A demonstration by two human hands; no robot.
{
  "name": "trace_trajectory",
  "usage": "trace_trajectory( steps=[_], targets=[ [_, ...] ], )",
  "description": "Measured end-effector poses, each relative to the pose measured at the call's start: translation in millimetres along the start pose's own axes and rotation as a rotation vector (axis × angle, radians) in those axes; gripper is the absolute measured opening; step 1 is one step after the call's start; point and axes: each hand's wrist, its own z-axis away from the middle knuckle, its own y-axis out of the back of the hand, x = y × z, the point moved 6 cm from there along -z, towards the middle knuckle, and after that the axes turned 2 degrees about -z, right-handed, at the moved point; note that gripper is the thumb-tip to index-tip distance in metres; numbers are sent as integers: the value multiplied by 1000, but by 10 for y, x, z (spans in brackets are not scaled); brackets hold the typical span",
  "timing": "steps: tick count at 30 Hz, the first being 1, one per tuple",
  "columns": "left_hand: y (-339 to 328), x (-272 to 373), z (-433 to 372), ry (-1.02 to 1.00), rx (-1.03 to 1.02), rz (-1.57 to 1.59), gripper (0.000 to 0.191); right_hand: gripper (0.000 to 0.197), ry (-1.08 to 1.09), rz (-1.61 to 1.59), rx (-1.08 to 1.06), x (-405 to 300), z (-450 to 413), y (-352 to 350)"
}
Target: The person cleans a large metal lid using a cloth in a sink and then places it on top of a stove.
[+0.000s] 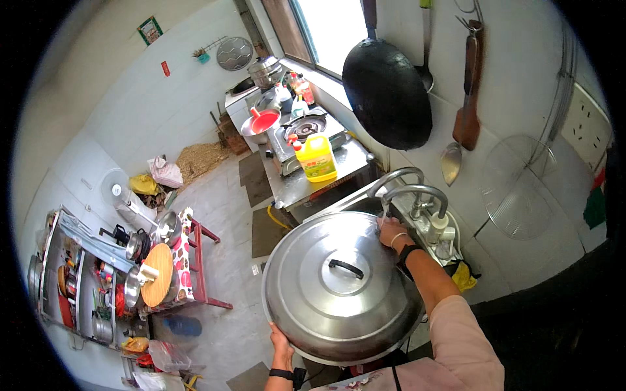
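A large round stainless-steel lid (313,313) with a black handle (346,269) fills the space before me, over the front of the sink. My left hand (281,344) grips its lower left rim, thumb on the upper side. At the far right rim, my right hand (391,230) touches the lid below a curved metal faucet (415,188). Water runs from the spout onto this hand. Its fingers are bunched and partly hidden, so whether they grip the rim is unclear. A second curved faucet (393,173) stands just behind.
A yellow detergent jug (317,159) stands on the metal counter beside a gas stove (307,127). A black wok (386,95), a wooden spatula (467,127) and a wire strainer (518,188) hang on the right wall. Leftward are a red-legged table (198,264) and a shelf rack (80,288).
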Motion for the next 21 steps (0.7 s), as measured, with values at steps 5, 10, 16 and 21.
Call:
trace_trajectory(
  steps=[5,10,16,21],
  targets=[
    [53,-54,-54,4,22,19,67,39,217,63,4,-616,-91,-151],
    [82,-110,-41,-79,67,71,63,35,707,-30,86,-1347,248,30],
    [27,-158,-10,-61,167,31,58,42,-154,-21,-152,-457,-186,90],
    [-36,-126,-5,-161,112,-72,58,47,131,105,-249,-1247,-334,-101]
  ],
)
